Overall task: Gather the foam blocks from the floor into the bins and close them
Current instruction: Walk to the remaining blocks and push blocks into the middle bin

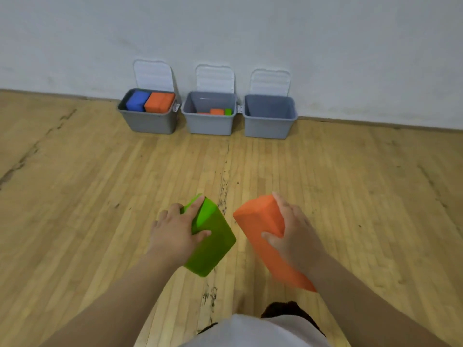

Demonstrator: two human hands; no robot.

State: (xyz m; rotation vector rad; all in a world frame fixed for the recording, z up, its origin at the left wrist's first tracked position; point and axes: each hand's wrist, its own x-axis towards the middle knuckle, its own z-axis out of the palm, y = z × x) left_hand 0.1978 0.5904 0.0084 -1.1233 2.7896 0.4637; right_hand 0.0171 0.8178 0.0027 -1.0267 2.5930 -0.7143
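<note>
Bins in row against wall; blocks in left and middle bins.

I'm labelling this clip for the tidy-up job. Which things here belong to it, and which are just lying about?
Job: lime-green foam block, gripped by left hand; orange foam block, gripped by right hand; grey plastic left bin, middle bin, right bin; their raised white lids.
Bystanders: wooden plank floor; white wall.

your dress, one entry: pale grey-white garment lowest in view; a dark, near-black piece just beside it, kind unclear; arms bare down to left hand and right hand.
</note>
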